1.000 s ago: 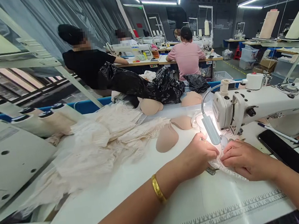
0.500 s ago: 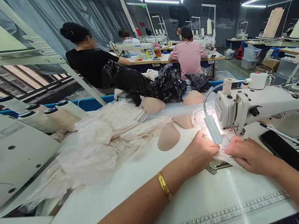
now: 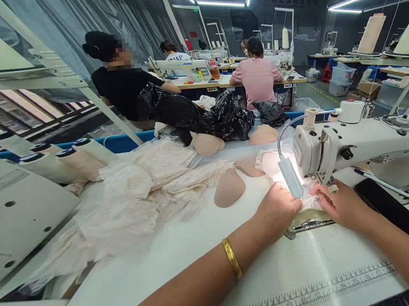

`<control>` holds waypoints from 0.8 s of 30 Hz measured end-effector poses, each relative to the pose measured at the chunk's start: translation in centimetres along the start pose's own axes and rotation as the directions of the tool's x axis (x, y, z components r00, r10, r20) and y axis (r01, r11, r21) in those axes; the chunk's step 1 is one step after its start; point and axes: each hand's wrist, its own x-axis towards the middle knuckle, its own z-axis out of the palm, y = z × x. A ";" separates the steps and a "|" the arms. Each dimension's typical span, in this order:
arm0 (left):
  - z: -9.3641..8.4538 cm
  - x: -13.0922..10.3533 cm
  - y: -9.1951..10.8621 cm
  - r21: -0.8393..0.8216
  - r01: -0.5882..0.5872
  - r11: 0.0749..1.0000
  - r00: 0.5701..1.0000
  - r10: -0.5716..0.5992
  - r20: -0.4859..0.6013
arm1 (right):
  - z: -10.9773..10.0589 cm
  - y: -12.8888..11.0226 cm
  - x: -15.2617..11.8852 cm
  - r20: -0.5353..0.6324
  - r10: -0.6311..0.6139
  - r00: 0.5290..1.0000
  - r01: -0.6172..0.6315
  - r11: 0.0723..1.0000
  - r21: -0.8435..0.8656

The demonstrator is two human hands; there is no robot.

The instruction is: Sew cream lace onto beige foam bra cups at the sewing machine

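White lace fabric [image 3: 309, 203] lies under the needle area of a white sewing machine [image 3: 374, 137], brightly lit by a small lamp [image 3: 290, 178] on a bendable neck. My left hand [image 3: 278, 207], with a gold bangle at the wrist, has its fingers closed on the left side of the lace; the lamp head hides part of that grip. On the right side, my right hand [image 3: 343, 206] pinches the lace close to the presser foot. Behind the lamp, more of the pale lace piece and a rounded cup [image 3: 270, 163] show. Beige foam cups [image 3: 229, 188] rest to the left.
A heap of cream lace [image 3: 132, 194] covers the table's left part, beside thread cones [image 3: 81, 161]. Black plastic bags [image 3: 229, 114] lie behind. A phone [image 3: 391, 209] and a pen [image 3: 381, 182] are at right; a ruler strip [image 3: 307, 293] runs along the front. Co-workers sit beyond.
The lace has shifted away from me under the machine, baring more of the metal plate in front. Both hands have moved slightly forward with it and stay closed on it.
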 end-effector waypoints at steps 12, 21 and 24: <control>-4.9 -0.4 2.1 0.055 0.157 0.986 0.967 -0.165 0.194 | 0.9 -0.5 -1.4 -0.160 -0.277 0.948 0.279 0.960 -0.006; -6.6 -1.1 2.7 -0.145 0.113 0.983 0.941 -0.060 0.332 | 0.5 -1.3 -0.8 0.034 -0.318 0.947 0.318 0.948 0.011; -6.1 -1.2 3.0 0.099 0.122 0.988 0.952 -0.145 0.271 | 1.4 -0.4 -0.8 0.038 -0.246 0.968 0.249 0.964 -0.097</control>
